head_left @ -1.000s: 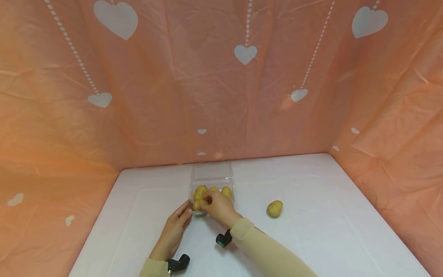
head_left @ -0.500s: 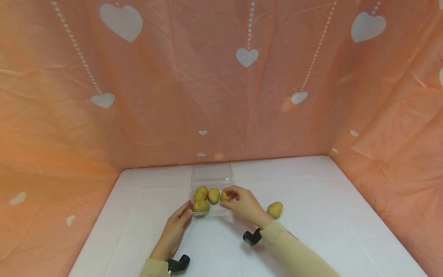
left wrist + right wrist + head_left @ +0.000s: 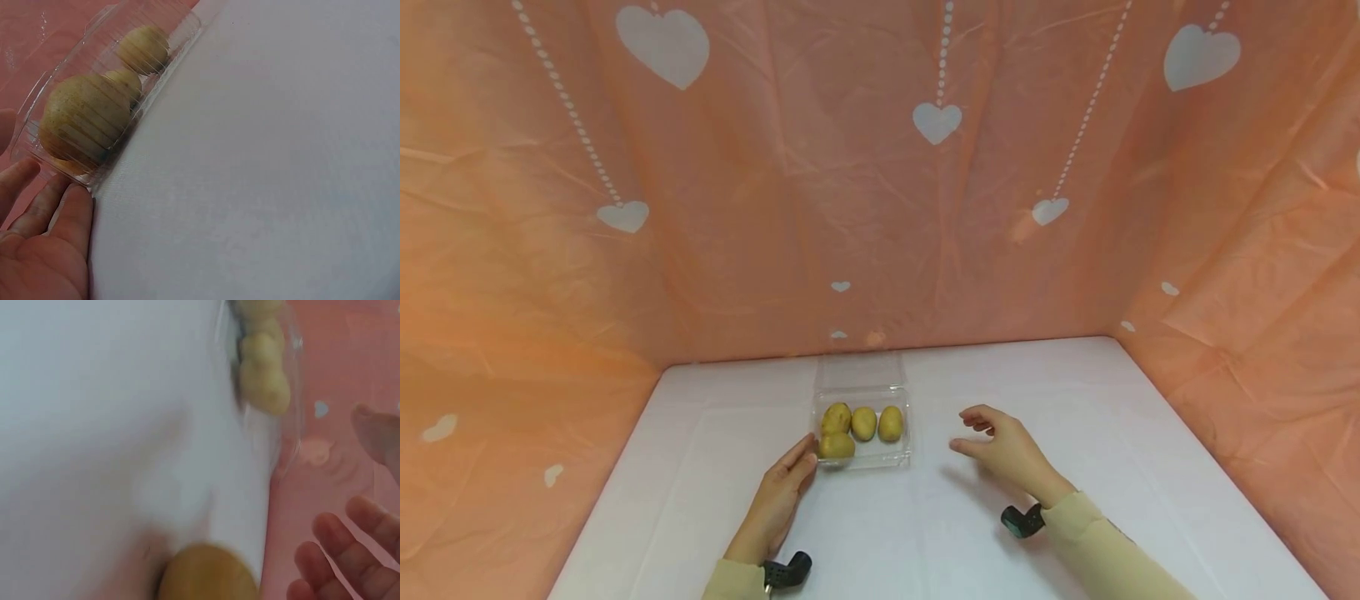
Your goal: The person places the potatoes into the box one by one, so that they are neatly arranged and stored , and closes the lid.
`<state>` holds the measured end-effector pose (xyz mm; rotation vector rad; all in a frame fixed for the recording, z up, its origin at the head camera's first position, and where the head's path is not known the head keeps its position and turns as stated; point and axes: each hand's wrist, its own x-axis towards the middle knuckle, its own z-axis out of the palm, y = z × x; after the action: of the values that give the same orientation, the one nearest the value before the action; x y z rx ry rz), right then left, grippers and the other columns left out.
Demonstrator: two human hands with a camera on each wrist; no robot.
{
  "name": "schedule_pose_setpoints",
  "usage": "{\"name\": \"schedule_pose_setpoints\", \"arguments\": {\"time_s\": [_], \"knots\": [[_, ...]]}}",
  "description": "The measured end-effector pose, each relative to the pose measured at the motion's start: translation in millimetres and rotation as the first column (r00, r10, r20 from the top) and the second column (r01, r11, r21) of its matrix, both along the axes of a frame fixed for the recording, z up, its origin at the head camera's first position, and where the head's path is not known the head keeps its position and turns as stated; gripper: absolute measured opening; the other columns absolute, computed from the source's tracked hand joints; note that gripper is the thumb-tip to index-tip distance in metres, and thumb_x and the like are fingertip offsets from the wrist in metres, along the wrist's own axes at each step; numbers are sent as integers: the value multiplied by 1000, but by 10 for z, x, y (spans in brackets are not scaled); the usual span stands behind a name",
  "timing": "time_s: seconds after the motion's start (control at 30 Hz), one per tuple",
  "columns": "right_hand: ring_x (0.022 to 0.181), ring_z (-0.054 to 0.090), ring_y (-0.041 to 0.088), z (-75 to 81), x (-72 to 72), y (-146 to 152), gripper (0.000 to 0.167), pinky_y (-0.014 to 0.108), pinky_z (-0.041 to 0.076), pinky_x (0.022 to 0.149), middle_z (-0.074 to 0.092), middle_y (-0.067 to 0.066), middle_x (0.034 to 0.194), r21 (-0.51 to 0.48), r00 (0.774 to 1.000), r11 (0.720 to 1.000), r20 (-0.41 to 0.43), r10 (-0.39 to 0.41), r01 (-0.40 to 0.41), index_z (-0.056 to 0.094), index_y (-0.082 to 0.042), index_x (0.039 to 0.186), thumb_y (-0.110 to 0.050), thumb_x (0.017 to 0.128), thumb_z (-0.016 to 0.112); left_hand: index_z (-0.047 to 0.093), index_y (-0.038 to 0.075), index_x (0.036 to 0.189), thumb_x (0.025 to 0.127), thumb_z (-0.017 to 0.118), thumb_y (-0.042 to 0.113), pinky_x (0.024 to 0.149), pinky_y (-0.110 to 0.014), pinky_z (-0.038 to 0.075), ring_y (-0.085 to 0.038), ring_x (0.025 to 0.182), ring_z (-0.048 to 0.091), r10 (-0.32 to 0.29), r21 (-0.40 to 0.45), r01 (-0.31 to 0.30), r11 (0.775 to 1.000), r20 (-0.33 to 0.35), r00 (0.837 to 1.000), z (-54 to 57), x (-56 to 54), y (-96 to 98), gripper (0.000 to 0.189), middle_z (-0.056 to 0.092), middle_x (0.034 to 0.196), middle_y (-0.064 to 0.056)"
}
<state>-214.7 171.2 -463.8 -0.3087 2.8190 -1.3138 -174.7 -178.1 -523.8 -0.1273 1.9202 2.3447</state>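
Note:
A clear plastic clamshell box (image 3: pixel 880 461) lies with its lid (image 3: pixel 859 371) folded back. Several potatoes sit inside: one at the front left (image 3: pixel 837 446) and the others in a row behind, ending with the rightmost potato (image 3: pixel 891 424). My left hand (image 3: pixel 772 506) has its fingertips against the box's left end, fingers extended; the left wrist view shows the fingers (image 3: pixel 75 215) right at the plastic wall. To the right of the box, my right hand (image 3: pixel 1011 454) holds nothing, thumb and fingers spread. A loose potato (image 3: pixel 209 575) shows near it in the right wrist view, hidden in the head view.
A white-covered table (image 3: pixel 715 433) carries everything. Peach cloth (image 3: pixel 880 208) with printed hearts hangs behind it and along both sides. A black wrist camera (image 3: pixel 787 570) is strapped to the left wrist, another black camera (image 3: pixel 1022 522) to the right.
My right hand has left the potatoes in the box and moved right, now covering the loose potato in the head view. My left hand has stayed at the box's left end.

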Motion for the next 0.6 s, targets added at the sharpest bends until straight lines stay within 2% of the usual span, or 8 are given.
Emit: {"name": "schedule_pose_setpoints", "arguments": {"time_s": [0.1,0.17,0.37,0.6], "knots": [[101,62,21,-21,34,124,56,44,50,91,62,4,121,-37,998,999,67,-14,16,62,-15,124,-38,77,82,33,0,148,100,53,17,112,-32,30,-25,141,24,0,5,0,1000,-6,1000,-15,-1,-7,55,29,154,-17],[103,63,21,-32,56,194,58,46,49,93,61,5,123,-48,996,999,83,-20,24,62,-14,125,-39,76,82,33,0,148,100,53,17,112,-31,30,-25,141,24,0,6,0,1000,-10,1000,-22,-3,-11,55,29,154,-17],[119,52,33,-106,74,349,59,53,44,100,60,8,124,-1,999,1000,24,-26,26,62,-10,124,-41,77,81,33,1,148,100,53,17,111,-31,31,-25,141,24,0,1,0,1000,-11,1000,-25,-8,-7,55,29,154,-17],[118,51,37,-171,117,435,59,54,45,99,59,10,125,22,998,999,46,-47,46,61,-9,126,-40,78,80,32,0,149,100,54,17,112,-32,30,-27,142,23,-5,-9,5,1000,-10,1000,-17,-3,4,56,28,154,-18]]}}
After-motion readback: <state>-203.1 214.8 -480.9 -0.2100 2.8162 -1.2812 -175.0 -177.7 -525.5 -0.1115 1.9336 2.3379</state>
